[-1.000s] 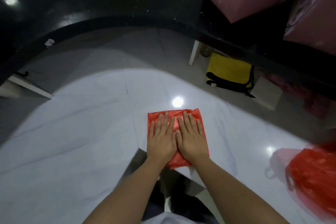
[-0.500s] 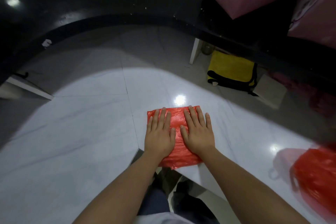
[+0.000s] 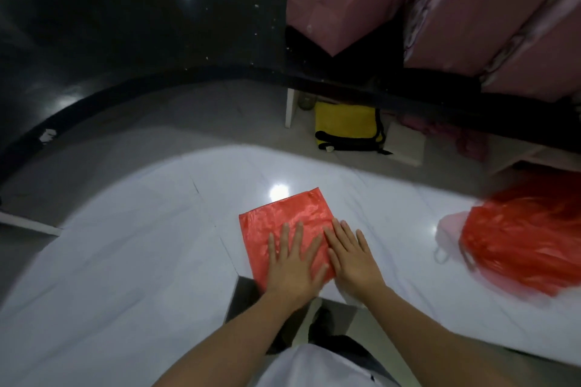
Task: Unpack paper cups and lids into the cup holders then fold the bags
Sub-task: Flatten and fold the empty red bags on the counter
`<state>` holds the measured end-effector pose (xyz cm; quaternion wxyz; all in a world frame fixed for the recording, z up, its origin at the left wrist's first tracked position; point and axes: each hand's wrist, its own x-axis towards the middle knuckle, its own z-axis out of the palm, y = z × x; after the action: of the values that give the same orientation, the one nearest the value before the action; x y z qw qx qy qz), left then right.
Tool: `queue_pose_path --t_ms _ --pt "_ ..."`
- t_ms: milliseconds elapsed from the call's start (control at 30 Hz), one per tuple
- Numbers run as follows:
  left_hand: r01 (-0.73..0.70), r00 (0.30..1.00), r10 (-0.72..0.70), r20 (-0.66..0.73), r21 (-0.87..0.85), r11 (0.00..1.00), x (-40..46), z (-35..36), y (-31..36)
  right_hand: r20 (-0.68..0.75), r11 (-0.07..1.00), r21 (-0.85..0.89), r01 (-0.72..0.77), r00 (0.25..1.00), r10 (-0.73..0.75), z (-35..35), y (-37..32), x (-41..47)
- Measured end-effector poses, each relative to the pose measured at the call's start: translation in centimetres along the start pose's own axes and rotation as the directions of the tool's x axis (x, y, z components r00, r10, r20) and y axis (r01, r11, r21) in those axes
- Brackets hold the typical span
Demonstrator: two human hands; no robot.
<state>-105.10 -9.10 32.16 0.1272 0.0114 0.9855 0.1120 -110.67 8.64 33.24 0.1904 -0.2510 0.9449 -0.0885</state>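
Centrally: folded red plastic bag, flat square, lying on white glossy tiled floor slightly toward 5 o'clock of frame centre, one corner pointing to 12 o'clock beside a bright light reflection.

Left hand: palm down, fingers straight and slightly spread, pressing flat on near half of bag; nothing grasped.

Right hand: palm down, fingers straight, lying along the bag's 3 o'clock edge, fingertips on the red plastic, heel of hand on bare floor; nothing grasped. Just beside left hand, thumbs close together.

Forearms: bare, entering from 6 o'clock. Pale garment at bottom edge; dark shoes or legs beneath, detail unclear.

At 3 o'clock of bag, well apart: second red plastic bag, bulky and crumpled, blurred; contents not discernible. Pale pink translucent bag touching its near-left side, loop handle visible.

At 1 o'clock, further out: yellow bag with black trim on floor under a dark shelf edge, beside a white upright post. Flat beige box just beside yellow bag at its 3 o'clock.

At 10 to 12 o'clock: curved black glossy counter, speckled.

At 1 to 2 o'clock, top: pink wrapped bundles stacked on counter.
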Motion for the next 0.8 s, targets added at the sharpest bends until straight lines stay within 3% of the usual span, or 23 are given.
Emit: queue_pose_path --t_ms 133,233,367,467,633,800 --pt "-0.109 0.993 0.101 0.061 0.140 0.984 -0.3 0.1 -1.8 -0.231 0.988 0.149 -0.047 0.970 0.081 -0.7 0.6 -2.0" --pt "-0.096 0.994 0.087 0.071 0.139 0.986 0.8 -1.2 -4.9 -0.434 0.993 0.081 -0.090 0.894 0.116 -1.1 1.3 -2.8" --pt "-0.001 0.998 -0.006 0.060 0.120 0.993 3.1 -4.5 -11.3 -0.449 0.976 0.121 -0.181 0.867 0.217 -2.4 2.1 -3.7" --pt "-0.056 0.995 0.046 0.090 0.123 0.991 4.3 -6.5 -13.0 -0.407 0.947 0.150 -0.283 0.856 0.320 -3.4 2.9 -4.1" --pt "-0.284 0.955 0.287 -0.075 0.053 0.957 5.5 -8.4 -8.0 -0.319 0.893 0.194 -0.407 0.834 0.450 -6.1 3.8 -4.1" --pt "-0.331 0.930 0.345 -0.131 0.116 0.937 6.3 -9.8 -0.5 -0.425 0.888 0.210 -0.408 0.780 0.459 -9.6 6.2 -5.3"
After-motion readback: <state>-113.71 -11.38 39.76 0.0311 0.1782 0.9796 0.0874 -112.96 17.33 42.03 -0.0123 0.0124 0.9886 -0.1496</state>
